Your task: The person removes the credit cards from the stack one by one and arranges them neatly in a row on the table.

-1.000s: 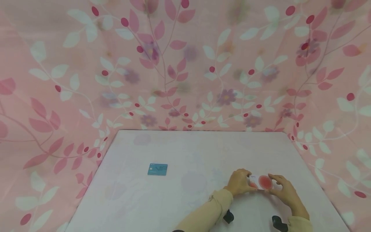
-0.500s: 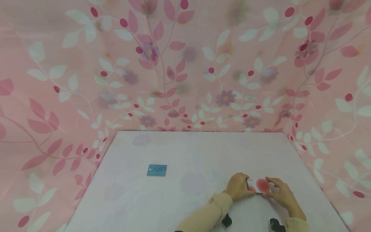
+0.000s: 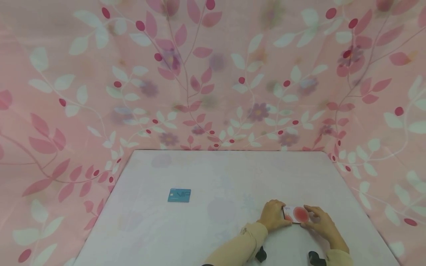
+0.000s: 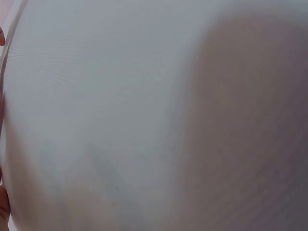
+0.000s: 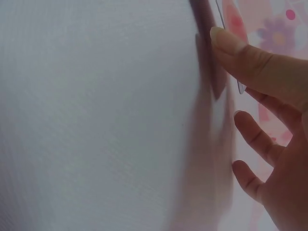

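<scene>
A thin white card (image 3: 301, 214) with a big red disc printed on it is between my two hands in the head view. My left hand (image 3: 273, 216) pinches its left end between thumb and fingers. At the other end, my right hand (image 3: 322, 224) grips it the same way. In the right wrist view the card (image 5: 236, 21) is nearly edge-on, pinched under the thumb, while two lower fingers hang bent away from it. Only fingertips (image 4: 4, 202) show at the left margin of the left wrist view. A blue card (image 3: 179, 195) marked VIP lies flat on the table's left side.
A pale table (image 3: 213, 170) stretches out before me. Floral pink cloth (image 3: 206, 88) rises behind it and on both sides. Dark wrist-camera pieces (image 3: 261, 254) hang below the wrists.
Both hands and the white card have come slightly nearer to me and shifted a little left in the head view. Their hold looks the same, and the blue card stays in place.
</scene>
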A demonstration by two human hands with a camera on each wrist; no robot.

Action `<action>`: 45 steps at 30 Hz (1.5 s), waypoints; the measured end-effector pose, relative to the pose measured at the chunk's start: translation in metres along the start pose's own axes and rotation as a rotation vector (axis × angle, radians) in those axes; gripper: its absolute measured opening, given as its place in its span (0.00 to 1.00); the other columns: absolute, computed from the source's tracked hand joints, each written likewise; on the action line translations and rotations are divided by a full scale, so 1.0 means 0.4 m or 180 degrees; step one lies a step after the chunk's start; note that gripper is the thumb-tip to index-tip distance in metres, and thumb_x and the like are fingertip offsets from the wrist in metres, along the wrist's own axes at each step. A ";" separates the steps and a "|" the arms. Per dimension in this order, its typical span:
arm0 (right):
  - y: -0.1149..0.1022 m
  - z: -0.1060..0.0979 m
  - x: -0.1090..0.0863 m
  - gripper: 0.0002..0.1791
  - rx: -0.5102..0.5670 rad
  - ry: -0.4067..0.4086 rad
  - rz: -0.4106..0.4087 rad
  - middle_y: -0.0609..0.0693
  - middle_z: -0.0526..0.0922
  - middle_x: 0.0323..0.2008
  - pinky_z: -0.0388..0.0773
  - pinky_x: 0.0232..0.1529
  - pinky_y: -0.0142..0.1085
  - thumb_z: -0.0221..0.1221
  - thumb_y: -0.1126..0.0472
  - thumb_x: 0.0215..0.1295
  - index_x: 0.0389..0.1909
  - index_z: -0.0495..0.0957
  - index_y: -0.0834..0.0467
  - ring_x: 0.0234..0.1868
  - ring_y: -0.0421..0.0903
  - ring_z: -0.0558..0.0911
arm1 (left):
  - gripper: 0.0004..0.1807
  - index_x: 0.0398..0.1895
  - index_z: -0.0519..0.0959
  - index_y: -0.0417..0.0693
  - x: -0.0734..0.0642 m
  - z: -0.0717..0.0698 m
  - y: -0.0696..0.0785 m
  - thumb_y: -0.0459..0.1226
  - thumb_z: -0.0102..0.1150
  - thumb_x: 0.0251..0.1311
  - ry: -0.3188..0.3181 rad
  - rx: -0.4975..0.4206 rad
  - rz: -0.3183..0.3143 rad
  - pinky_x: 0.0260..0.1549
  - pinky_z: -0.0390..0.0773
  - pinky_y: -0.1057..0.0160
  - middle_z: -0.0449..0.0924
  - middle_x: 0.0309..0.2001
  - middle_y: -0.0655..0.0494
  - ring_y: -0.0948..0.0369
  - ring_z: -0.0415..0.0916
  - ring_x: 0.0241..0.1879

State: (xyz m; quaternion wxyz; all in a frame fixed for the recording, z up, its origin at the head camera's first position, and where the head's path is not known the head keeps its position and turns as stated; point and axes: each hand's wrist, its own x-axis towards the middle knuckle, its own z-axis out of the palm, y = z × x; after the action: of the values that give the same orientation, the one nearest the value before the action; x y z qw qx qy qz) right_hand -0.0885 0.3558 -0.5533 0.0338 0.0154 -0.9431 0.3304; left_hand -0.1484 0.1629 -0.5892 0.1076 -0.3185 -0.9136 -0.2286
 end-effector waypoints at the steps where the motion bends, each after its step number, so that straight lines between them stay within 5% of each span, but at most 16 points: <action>1: 0.001 0.001 0.000 0.36 0.0010 -0.0020 0.0029 0.70 0.76 0.47 0.72 0.41 0.60 0.74 0.64 0.38 0.52 0.73 0.71 0.43 0.67 0.76 | 0.30 0.41 0.82 0.52 -0.001 0.001 -0.001 0.57 0.74 0.33 0.0018 0.0013 0.0003 0.41 0.69 0.77 0.80 0.36 0.65 0.70 0.74 0.38; 17: 0.018 0.014 0.009 0.36 -0.0021 -0.0092 0.0072 0.69 0.76 0.45 0.73 0.40 0.59 0.73 0.61 0.40 0.52 0.72 0.71 0.43 0.65 0.76 | 0.31 0.41 0.82 0.53 -0.004 0.009 -0.005 0.59 0.74 0.32 0.0085 0.0156 -0.0037 0.39 0.67 0.75 0.73 0.33 0.65 0.70 0.69 0.35; 23: 0.019 0.008 0.012 0.38 -0.0092 -0.0313 0.0378 0.70 0.72 0.50 0.63 0.39 0.67 0.72 0.55 0.44 0.55 0.71 0.67 0.47 0.67 0.75 | 0.32 0.44 0.82 0.54 0.000 0.018 -0.005 0.60 0.72 0.35 -0.0092 0.0202 -0.0075 0.40 0.66 0.75 0.73 0.35 0.64 0.70 0.68 0.37; 34: 0.026 0.008 0.019 0.39 -0.0060 -0.0510 0.0535 0.72 0.69 0.54 0.56 0.45 0.73 0.71 0.52 0.46 0.58 0.69 0.65 0.55 0.72 0.67 | 0.32 0.46 0.81 0.53 0.000 0.019 -0.015 0.60 0.70 0.39 -0.0251 0.0181 -0.0021 0.41 0.66 0.75 0.73 0.37 0.65 0.70 0.67 0.37; 45: 0.030 0.002 0.016 0.38 -0.0142 -0.0524 0.0422 0.73 0.69 0.55 0.61 0.49 0.70 0.70 0.54 0.47 0.58 0.69 0.67 0.57 0.72 0.65 | 0.30 0.51 0.80 0.52 0.006 -0.003 -0.016 0.56 0.68 0.45 -0.0580 0.0105 0.0078 0.44 0.65 0.76 0.73 0.41 0.64 0.70 0.69 0.42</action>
State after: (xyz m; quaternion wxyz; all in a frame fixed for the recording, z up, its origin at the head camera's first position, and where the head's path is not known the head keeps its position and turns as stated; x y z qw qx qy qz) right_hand -0.0956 0.3648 -0.5610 -0.0655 -0.0208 -0.9488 0.3085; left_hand -0.1542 0.1592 -0.5895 0.0321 -0.3473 -0.9193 -0.1822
